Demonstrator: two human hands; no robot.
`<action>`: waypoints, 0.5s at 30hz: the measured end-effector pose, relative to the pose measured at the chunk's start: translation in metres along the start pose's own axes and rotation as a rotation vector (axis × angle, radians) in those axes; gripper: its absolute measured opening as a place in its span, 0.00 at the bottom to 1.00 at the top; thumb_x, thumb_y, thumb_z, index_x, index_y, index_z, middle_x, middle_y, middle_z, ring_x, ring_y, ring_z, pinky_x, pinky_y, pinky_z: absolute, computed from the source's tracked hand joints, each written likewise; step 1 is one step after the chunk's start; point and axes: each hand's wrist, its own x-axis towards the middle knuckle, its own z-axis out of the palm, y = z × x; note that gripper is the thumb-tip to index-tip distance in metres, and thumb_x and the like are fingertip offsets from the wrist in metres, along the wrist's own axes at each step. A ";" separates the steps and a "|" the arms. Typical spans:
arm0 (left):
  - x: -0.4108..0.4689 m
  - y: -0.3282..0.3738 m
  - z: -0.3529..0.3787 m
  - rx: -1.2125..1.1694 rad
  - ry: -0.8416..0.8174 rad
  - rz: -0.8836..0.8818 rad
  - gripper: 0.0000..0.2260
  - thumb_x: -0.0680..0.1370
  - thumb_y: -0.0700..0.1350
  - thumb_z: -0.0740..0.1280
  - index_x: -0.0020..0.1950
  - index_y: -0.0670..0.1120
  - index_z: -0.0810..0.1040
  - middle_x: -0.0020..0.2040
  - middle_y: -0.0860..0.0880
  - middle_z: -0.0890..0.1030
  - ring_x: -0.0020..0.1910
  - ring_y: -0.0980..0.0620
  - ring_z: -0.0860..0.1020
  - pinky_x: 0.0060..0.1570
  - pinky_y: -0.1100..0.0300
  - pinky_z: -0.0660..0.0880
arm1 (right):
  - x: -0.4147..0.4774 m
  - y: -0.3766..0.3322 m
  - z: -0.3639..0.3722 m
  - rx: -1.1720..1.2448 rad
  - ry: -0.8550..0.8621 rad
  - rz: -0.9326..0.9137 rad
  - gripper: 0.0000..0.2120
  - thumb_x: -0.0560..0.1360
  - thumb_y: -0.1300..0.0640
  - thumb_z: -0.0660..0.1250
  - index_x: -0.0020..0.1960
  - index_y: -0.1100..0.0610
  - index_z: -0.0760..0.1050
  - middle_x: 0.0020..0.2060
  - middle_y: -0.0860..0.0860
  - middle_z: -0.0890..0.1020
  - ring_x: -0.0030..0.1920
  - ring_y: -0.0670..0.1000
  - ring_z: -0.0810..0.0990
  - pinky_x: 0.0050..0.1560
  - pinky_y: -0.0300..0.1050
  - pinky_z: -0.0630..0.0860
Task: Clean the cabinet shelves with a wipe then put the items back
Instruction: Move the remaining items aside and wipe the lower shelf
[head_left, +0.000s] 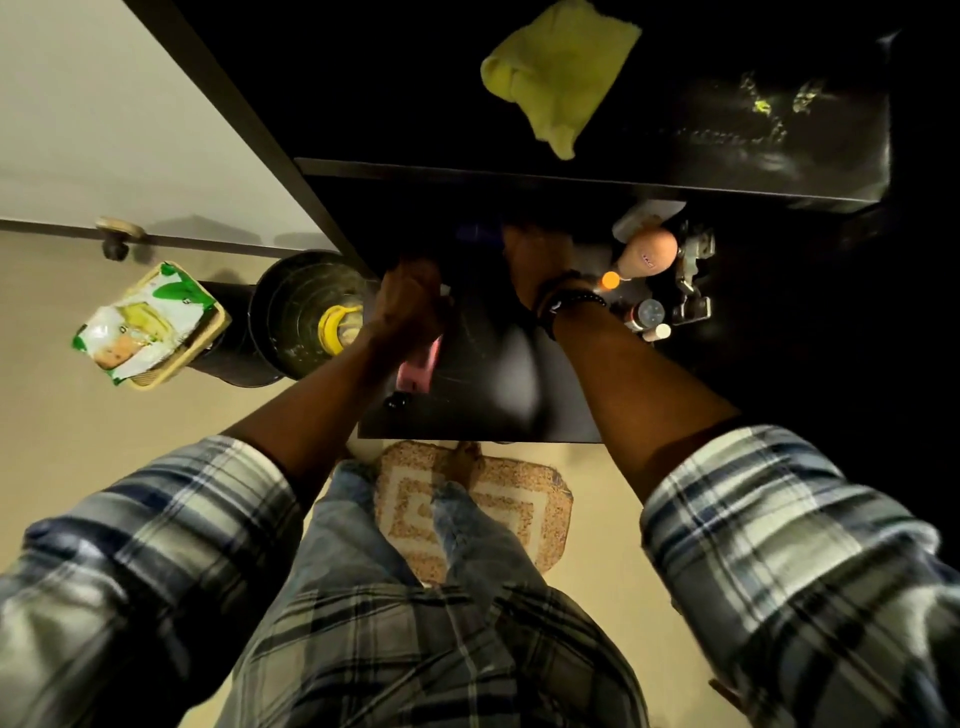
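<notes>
A dark cabinet (519, 171) is seen from above; a yellow cloth (561, 73) lies on its top, long axis running toward the front edge. Bottles (649, 254) crowd the shelf's right. The left hand (410, 306) is closed on a pink item (421, 364); the right hand (535, 265) reaches inside, its grip indiscernible.

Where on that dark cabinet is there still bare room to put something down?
The cabinet top is bare left of the yellow cloth. The lower dark surface is open between the two forearms. It is crowded at the right, where the peach bottle and small jars cluster by the hinge, and around the left hand.
</notes>
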 end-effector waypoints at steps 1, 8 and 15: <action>0.000 0.004 0.001 -0.017 0.000 -0.036 0.13 0.77 0.45 0.66 0.58 0.40 0.75 0.58 0.42 0.76 0.56 0.44 0.76 0.47 0.58 0.72 | 0.000 0.001 -0.001 -0.009 -0.020 -0.006 0.19 0.81 0.60 0.54 0.71 0.61 0.63 0.68 0.61 0.69 0.68 0.61 0.68 0.66 0.56 0.65; 0.001 0.043 -0.009 -0.148 0.115 -0.002 0.13 0.76 0.44 0.67 0.60 0.41 0.76 0.59 0.43 0.76 0.59 0.46 0.75 0.47 0.68 0.66 | -0.016 0.016 -0.023 0.155 0.035 0.026 0.22 0.80 0.53 0.58 0.71 0.59 0.63 0.64 0.61 0.74 0.63 0.63 0.74 0.60 0.55 0.72; 0.008 0.098 -0.041 -0.206 0.259 0.129 0.21 0.72 0.52 0.67 0.57 0.38 0.79 0.56 0.37 0.80 0.56 0.39 0.77 0.55 0.55 0.71 | -0.040 0.053 -0.054 0.172 0.076 0.167 0.20 0.79 0.48 0.59 0.66 0.59 0.71 0.63 0.61 0.76 0.62 0.62 0.74 0.59 0.51 0.71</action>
